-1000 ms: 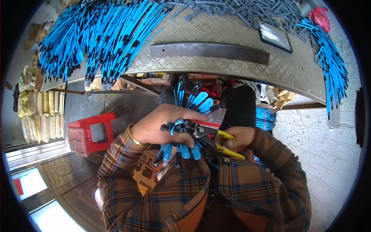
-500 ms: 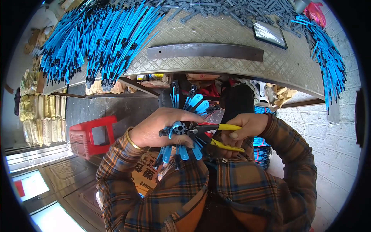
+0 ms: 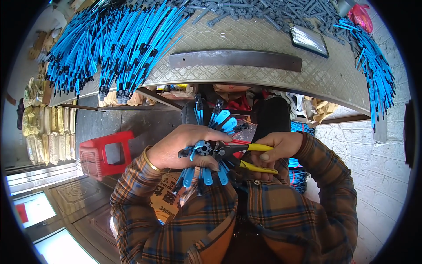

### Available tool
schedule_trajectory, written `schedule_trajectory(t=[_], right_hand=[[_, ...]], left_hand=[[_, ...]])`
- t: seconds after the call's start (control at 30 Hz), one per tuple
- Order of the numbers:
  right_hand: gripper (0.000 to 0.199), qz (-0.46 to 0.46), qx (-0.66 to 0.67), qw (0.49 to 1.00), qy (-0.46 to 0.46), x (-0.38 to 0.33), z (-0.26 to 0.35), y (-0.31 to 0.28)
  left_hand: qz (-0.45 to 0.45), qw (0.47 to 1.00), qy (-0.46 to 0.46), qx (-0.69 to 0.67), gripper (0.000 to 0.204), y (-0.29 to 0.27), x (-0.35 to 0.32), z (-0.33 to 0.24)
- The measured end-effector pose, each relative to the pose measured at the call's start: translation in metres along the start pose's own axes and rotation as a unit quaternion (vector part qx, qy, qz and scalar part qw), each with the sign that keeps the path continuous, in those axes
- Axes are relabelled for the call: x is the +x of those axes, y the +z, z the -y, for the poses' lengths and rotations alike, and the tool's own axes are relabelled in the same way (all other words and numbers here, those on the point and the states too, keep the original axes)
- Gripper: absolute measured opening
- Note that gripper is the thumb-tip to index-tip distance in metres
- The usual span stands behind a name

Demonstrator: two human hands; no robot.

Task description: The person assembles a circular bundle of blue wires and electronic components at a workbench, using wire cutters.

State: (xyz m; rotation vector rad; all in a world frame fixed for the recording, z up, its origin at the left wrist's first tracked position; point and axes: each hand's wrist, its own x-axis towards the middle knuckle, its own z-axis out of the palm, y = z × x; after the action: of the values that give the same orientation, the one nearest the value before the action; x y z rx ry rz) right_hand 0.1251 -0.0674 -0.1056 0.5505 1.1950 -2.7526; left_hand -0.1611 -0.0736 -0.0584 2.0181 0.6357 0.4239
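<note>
Between the thumb and fingers of my left hand is a round grey hub with slots around its rim. Blue strips with rounded ends and black clips fan out from it on both sides of the hand. Gripped in my right hand is a pair of pliers with yellow handles, which stand apart. Their dark jaws point left and reach the hub's right side, beside my left fingertips. What lies between the jaws is too small to make out.
Ahead is a workbench bearing a flat metal bar, heaped grey plastic parts, piles of blue strips and a dark-edged flat tray. A red plastic stool stands at left. A white brick wall rises at right.
The hub and its fan of strips have turned or tilted very slightly, and the pliers' head has dropped a little. Both hands keep their hold.
</note>
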Motion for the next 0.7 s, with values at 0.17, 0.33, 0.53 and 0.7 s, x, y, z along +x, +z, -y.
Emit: schedule_trajectory(t=[0.17, 0.33, 0.53, 0.7], right_hand=[[0.041, 0.031, -0.005, 0.998, -0.054, 0.019, -0.034, -0.010], [0.038, 0.047, -0.016, 0.986, -0.156, 0.034, -0.073, 0.005], [0.042, -0.069, -0.066, 0.988, -0.121, 0.018, -0.043, 0.033], [0.045, -0.092, -0.134, 0.986, -0.024, -0.010, 0.006, 0.026]], left_hand=[[0.013, 1.000, 0.013, -0.024, 0.051, 0.000, 0.000, 0.002], [0.033, 0.998, 0.038, -0.046, 0.050, -0.001, -0.002, 0.005], [0.034, 0.998, 0.023, -0.050, 0.048, -0.004, -0.003, 0.004], [-0.034, 0.998, -0.035, -0.036, 0.043, 0.003, -0.003, -0.005]])
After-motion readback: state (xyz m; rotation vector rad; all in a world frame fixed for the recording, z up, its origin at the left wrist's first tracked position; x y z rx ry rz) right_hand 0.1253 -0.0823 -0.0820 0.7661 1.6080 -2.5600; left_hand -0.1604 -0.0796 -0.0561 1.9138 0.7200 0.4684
